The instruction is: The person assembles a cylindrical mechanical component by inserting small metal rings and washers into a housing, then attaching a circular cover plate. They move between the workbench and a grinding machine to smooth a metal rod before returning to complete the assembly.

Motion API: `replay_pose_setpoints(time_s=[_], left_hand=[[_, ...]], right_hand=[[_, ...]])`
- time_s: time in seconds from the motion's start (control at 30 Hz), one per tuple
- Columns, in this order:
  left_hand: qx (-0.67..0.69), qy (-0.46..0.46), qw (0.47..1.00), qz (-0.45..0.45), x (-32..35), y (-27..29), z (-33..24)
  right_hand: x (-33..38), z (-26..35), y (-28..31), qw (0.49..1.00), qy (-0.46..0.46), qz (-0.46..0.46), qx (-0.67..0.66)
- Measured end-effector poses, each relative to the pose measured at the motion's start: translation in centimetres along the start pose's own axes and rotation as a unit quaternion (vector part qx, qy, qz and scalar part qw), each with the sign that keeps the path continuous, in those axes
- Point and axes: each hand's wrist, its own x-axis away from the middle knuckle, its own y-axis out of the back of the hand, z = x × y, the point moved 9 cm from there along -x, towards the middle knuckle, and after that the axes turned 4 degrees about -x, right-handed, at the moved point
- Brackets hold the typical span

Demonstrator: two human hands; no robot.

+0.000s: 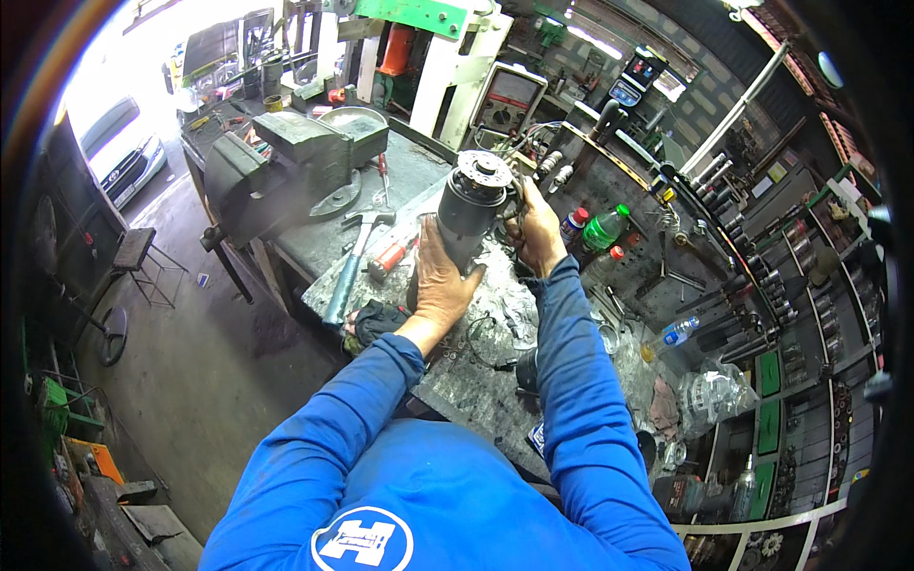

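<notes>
Over the workbench, a black cylindrical motor stands tilted with a round silver end plate facing up. My left hand lies along its lower left side, fingers pointing up and thumb spread across the front, and supports it. My right hand is closed at the motor's right side by its fittings; its fingertips are partly hidden. A hammer with a blue-grey handle and a red cylindrical tool lie left of my left hand. A dark rag is bunched below them.
A large bench vise sits at the far left. An analog meter stands behind the motor. Bottles, including a green one, line the right side, near a clear plastic bag. Tool racks curve along the right; a stool is at left.
</notes>
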Motion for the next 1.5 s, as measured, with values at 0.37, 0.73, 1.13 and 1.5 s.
replay_pose_setpoints(time_s=[0.37,0.73,1.13,1.5], left_hand=[[0.098,-0.009,0.949,0.301,-5.6,3.8,2.4],[-0.038,0.076,0.987,0.139,-1.5,2.9,2.6],[-0.020,-0.430,0.601,0.673,-9.2,-6.2,5.3],[0.081,-0.281,0.797,0.528,-11.5,-1.2,6.7]], right_hand=[[9.1,-0.7,2.1,0.969,0.195,-0.125,0.090],[9.8,-8.2,16.4,0.843,-0.001,-0.309,0.440],[19.8,-3.5,19.7,0.731,-0.022,-0.463,0.500],[18.9,-2.6,20.7,0.662,-0.076,-0.404,0.626]])
